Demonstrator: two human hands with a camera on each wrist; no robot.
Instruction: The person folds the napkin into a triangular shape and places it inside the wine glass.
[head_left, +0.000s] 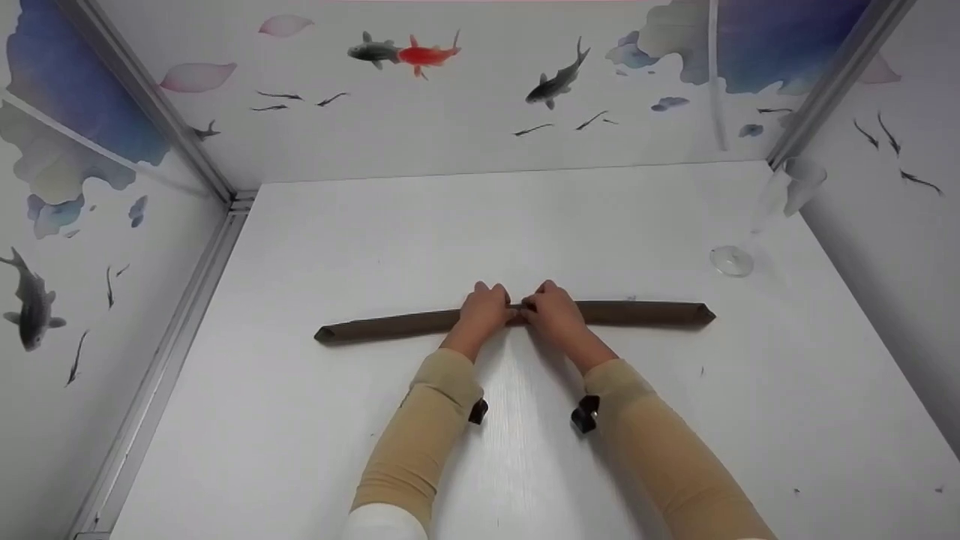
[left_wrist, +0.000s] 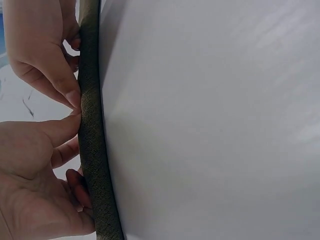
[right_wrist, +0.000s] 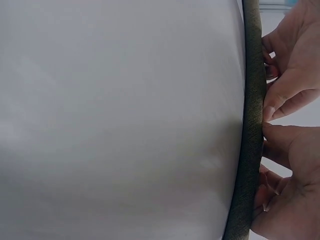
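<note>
A long, thin brown roll (head_left: 645, 313), which looks like cloth, lies across the white table. Its ends are folded to points, and it bends slightly toward the middle. Near its centre, my left hand (head_left: 484, 309) grips it with thumb and curled fingers. Just to the right, my right hand (head_left: 559, 313) holds the same stretch, the two hands almost meeting. The wrist views show the thumb tips close together at one edge of the roll (left_wrist: 95, 130), with other fingers partly hidden behind it. A fine woven texture shows along the roll (right_wrist: 252, 100).
Toward the table's back right corner is a clear stemmed glass (head_left: 731, 261). White panels printed with fish surround the table (head_left: 480, 225) at the back and both sides. Metal rails (head_left: 161, 360) run along the left edge. Tiny dark specks dot the tabletop.
</note>
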